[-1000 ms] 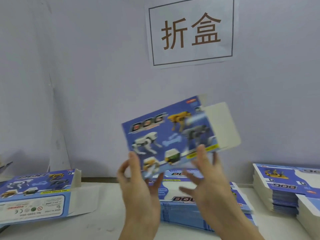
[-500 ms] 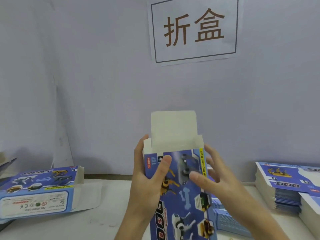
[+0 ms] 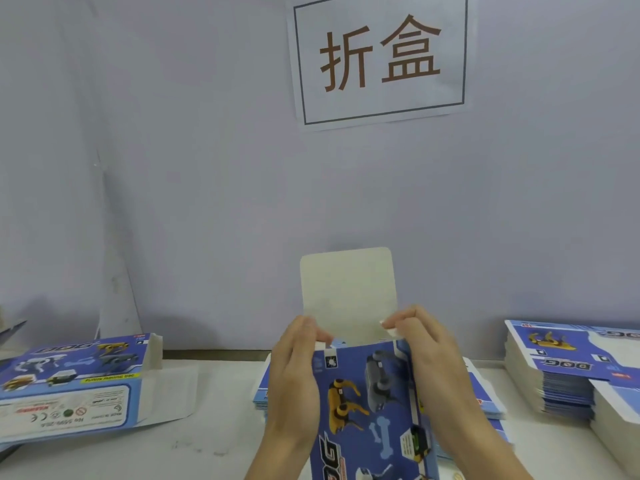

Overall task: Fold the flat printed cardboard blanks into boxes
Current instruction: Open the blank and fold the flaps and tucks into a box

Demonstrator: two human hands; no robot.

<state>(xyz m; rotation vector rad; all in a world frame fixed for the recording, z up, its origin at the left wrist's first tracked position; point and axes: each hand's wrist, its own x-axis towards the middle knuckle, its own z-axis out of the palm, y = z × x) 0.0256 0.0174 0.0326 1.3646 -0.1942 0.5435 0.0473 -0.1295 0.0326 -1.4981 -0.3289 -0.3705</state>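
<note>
Between the two hands, near the middle of the scene, a blue printed box [image 3: 367, 403] stands upright, its long axis running from the near edge up toward the far wall. The left hand [image 3: 294, 382] wraps the box's left side, fingers curled over the top left corner where a small side flap sits. The right hand [image 3: 429, 362] grips the right side, its fingertips [image 3: 389, 323] pinching the small flap at the top right corner. Both hands are closed on the box, which is held above the white table [image 3: 207, 452]. A plain white lid flap [image 3: 348, 292] rises straight up from the far edge of the box's open top, between the two sets of fingers. Behind the box, a low stack of flat blanks [image 3: 485, 400] lies on the table. A taller stack [image 3: 568, 372] sits at the right. At the left lies a folded box [image 3: 69, 386] on its side. A paper sign [image 3: 379, 57] hangs on the far wall.
</note>
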